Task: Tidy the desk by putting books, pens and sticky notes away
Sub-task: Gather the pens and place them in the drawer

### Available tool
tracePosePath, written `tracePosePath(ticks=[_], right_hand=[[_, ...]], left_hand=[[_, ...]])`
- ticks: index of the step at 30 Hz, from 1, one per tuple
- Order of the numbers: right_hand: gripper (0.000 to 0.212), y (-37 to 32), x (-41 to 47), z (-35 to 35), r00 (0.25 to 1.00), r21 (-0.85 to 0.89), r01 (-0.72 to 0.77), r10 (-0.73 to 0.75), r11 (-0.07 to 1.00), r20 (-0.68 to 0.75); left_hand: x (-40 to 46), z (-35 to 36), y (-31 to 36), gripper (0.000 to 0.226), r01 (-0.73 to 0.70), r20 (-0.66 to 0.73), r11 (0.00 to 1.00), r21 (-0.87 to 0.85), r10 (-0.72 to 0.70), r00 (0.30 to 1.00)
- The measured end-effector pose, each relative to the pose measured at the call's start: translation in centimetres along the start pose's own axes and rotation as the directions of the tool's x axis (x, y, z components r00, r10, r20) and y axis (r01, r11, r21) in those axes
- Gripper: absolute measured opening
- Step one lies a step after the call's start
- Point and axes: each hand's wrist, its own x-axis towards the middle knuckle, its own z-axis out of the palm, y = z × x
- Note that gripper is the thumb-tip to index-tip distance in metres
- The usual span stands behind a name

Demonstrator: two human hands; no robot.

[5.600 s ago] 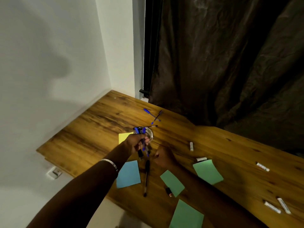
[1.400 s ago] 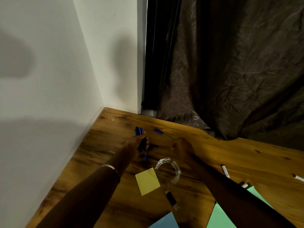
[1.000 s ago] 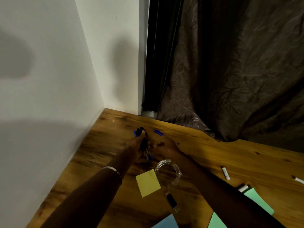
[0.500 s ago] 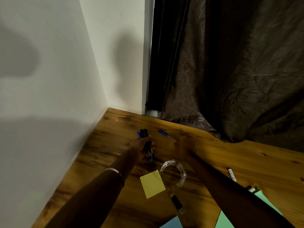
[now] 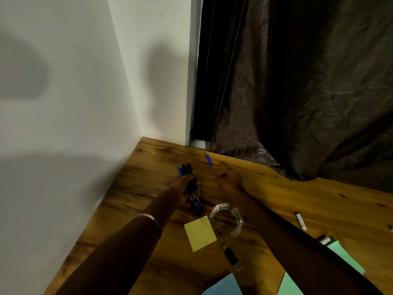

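My left hand (image 5: 182, 187) grips a bundle of blue and black pens (image 5: 187, 169) near the desk's back left corner. Their caps stick out past my fingers and their tips point back toward me. My right hand (image 5: 230, 182) lies on the desk beside it, fingertips at the near end of a single blue pen (image 5: 209, 161); whether it pinches that pen is unclear. A clear glass holder (image 5: 226, 220) stands in front of both hands, with a yellow sticky note (image 5: 200, 233) at its left.
The wooden desk (image 5: 297, 201) meets a white wall on the left and a dark curtain (image 5: 308, 81) behind. A black pen (image 5: 231, 256) lies near the holder. Blue (image 5: 223, 286) and green (image 5: 344, 256) notes sit at the front, with white markers (image 5: 301, 222) to the right.
My right hand came beside the left hand's bundle a second ago, then moved away right toward the lone blue pen. The left hand has kept its pens throughout.
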Motion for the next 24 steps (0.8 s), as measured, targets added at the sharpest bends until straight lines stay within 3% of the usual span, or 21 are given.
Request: tracePosePath(ticks=[3, 6, 10, 18, 24], right_hand=[[0.013, -1.4, -1.7, 0.2, 0.996, 0.052, 0.059, -0.062, 0.997, 0.063], [0.022, -2.0, -3.3, 0.9, 0.984, 0.145, 0.024, -0.049, 0.989, 0.171], [0.007, -1.9, -5.2, 1.5, 0.971, 0.165, 0.032, -0.070, 0.986, 0.231], [0.021, 0.0, -8.0, 0.5, 0.990, 0.181, 0.049, -0.071, 0.982, 0.121], [0.011, 0.9, -9.9, -1.2, 0.993, 0.163, 0.033, -0.050, 0.986, 0.104]], left_hand=[[-0.3, 0.4, 0.2, 0.025, -0.029, 0.021, 1.000, -0.012, 0.029, 0.999], [-0.7, 0.8, 0.2, 0.031, -0.039, 0.037, 0.999, -0.037, 0.041, 0.998], [-1.3, 1.1, -0.3, 0.023, -0.006, 0.018, 0.998, -0.065, 0.008, 1.000], [-3.6, 1.5, -1.9, 0.027, -0.019, 0.068, 1.000, -0.020, 0.021, 0.997], [-5.7, 1.9, -2.9, 0.034, 0.006, 0.046, 1.000, 0.026, -0.007, 0.999]])
